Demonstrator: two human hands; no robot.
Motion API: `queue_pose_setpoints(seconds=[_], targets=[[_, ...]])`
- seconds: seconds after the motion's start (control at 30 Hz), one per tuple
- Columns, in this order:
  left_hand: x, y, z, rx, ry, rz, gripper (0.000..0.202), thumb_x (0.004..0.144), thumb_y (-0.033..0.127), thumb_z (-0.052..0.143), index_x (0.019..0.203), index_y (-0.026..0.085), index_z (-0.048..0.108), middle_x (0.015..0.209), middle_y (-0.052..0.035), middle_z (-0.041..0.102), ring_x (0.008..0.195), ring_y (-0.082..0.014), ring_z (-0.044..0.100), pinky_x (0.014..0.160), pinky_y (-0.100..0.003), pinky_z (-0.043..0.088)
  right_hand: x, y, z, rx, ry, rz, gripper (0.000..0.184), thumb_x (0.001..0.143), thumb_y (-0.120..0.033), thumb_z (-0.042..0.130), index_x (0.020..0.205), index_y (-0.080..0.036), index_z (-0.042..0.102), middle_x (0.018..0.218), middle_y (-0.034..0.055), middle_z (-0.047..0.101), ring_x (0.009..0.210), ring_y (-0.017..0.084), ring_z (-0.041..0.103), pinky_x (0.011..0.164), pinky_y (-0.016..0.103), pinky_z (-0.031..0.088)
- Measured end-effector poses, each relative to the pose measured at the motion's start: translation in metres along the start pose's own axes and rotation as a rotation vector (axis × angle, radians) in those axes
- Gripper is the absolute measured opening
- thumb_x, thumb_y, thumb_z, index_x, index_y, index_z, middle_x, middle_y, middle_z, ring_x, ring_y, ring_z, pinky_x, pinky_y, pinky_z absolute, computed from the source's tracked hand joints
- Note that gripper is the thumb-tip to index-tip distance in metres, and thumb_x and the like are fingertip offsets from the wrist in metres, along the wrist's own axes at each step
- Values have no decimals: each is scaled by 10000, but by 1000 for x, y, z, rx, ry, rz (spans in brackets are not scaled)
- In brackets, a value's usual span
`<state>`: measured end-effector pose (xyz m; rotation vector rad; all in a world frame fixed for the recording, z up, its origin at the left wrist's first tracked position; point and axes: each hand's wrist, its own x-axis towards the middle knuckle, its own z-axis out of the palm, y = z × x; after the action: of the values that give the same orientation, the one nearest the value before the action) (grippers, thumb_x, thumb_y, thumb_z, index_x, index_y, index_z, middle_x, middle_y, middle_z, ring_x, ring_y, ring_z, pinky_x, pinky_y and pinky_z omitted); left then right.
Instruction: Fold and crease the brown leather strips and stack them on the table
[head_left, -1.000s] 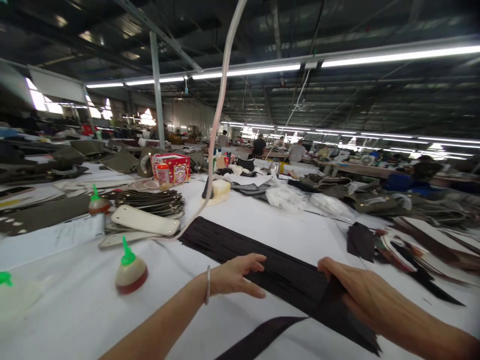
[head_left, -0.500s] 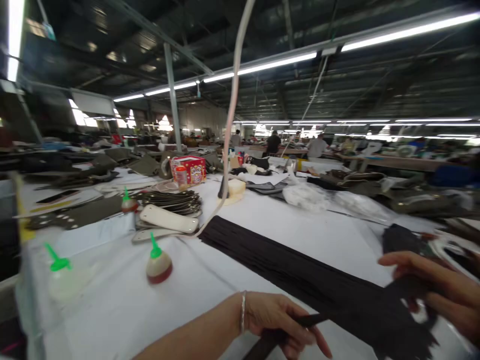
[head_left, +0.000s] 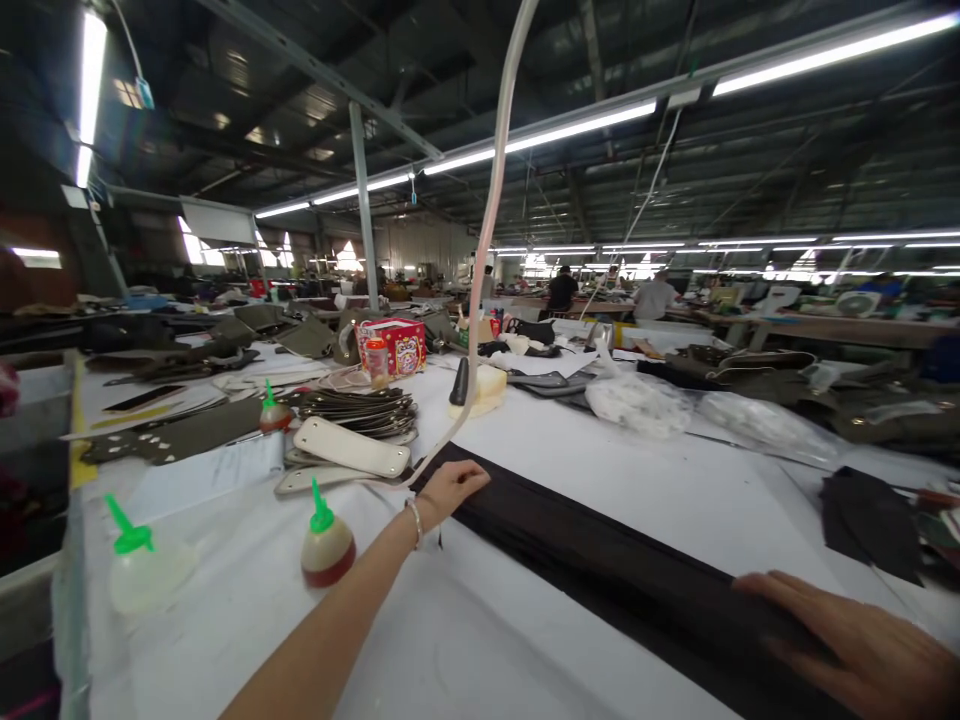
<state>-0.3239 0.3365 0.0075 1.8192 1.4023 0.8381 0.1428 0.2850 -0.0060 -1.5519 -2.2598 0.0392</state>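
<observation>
A long stack of black strips point(head_left: 600, 560) lies diagonally across the white table point(head_left: 660, 480). My left hand point(head_left: 450, 487), a bangle on its wrist, reaches out to the far left end of the stack, and its fingers curl over that end. At the near right end, my right hand point(head_left: 847, 640) lies flat on the strips with its fingers stretched out.
Three green-capped glue bottles point(head_left: 326, 545) point(head_left: 139, 570) point(head_left: 274, 412) stand left of my arm. Cream oblong pieces point(head_left: 352, 450) and stacked dark pieces point(head_left: 360, 408) lie behind them. A pale hose point(head_left: 484, 270) hangs down beside my left hand. Plastic bags point(head_left: 637, 400), black pieces point(head_left: 866, 520), a red box point(head_left: 394, 345).
My left hand has left the near strip and reached out to the stack's far end. My right hand has come down flat on the near end. The view has swung right.
</observation>
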Motion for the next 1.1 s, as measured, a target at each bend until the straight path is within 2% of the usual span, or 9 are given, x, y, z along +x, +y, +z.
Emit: queue_pose_setpoints(seconds=[0.1,0.23,0.33,0.43,0.53,0.73,0.9,1.0,1.1], targets=[[17,-10,-7,220,100,20,256,923,366,562,1053,147,588,1043,-55,603,904,-192,601,793,-386,516,14,-27,-2,-66,-147,-46,476,801,-576,556,1200,-322,613,1188,96,623,960,336,640,831,497,512],[32,-15,-16,465,140,56,253,927,348,559,1096,161,585,1117,-69,594,973,-206,594,848,-418,506,20,-64,8,-143,-125,-91,559,866,-616,452,1292,-266,543,1182,116,610,828,306,671,734,477,543],[38,-22,-15,613,154,81,258,924,340,567,1112,164,581,1138,-73,588,987,-210,592,859,-426,504,19,-76,17,-203,-90,-165,559,884,-599,431,1294,-236,543,1161,125,614,793,290,675,682,434,558],[39,-30,-10,728,188,111,264,921,335,572,1121,163,580,1155,-75,583,1016,-221,583,882,-445,491,16,-73,25,-249,-21,-229,571,900,-610,385,1284,-224,556,1202,145,593,837,295,670,685,431,562],[34,-35,-6,805,244,151,279,922,330,571,1149,167,572,1202,-80,565,1080,-241,557,934,-484,454,12,-66,32,-290,59,-250,577,897,-625,376,1276,-233,564,1197,137,596,774,286,669,652,441,562],[18,-42,-3,907,326,179,370,955,303,507,1308,197,478,1382,-98,459,1287,-284,404,1078,-567,266,5,-57,44,-389,101,-225,589,861,-633,428,1324,-279,517,1171,127,600,777,292,645,637,440,542],[11,-49,15,974,249,194,453,1003,350,346,1443,249,309,1491,-60,347,1393,-228,244,1139,-470,179,-3,-56,49,-449,139,-235,627,839,-654,456,1365,-313,463,1188,132,592,888,359,612,705,515,496],[9,-54,29,1001,176,199,479,990,404,356,1451,292,289,1499,-34,331,1392,-225,251,1133,-474,188,-9,-58,49,-490,143,-240,595,861,-618,451,1370,-308,455,1176,132,596,976,386,575,763,563,456],[8,-61,37,1017,136,190,472,985,369,346,1446,274,308,1492,-55,338,1381,-242,281,1109,-500,220,-15,-61,40,-518,76,-198,602,867,-564,507,1395,-293,414,1171,126,586,974,354,562,766,519,445]])
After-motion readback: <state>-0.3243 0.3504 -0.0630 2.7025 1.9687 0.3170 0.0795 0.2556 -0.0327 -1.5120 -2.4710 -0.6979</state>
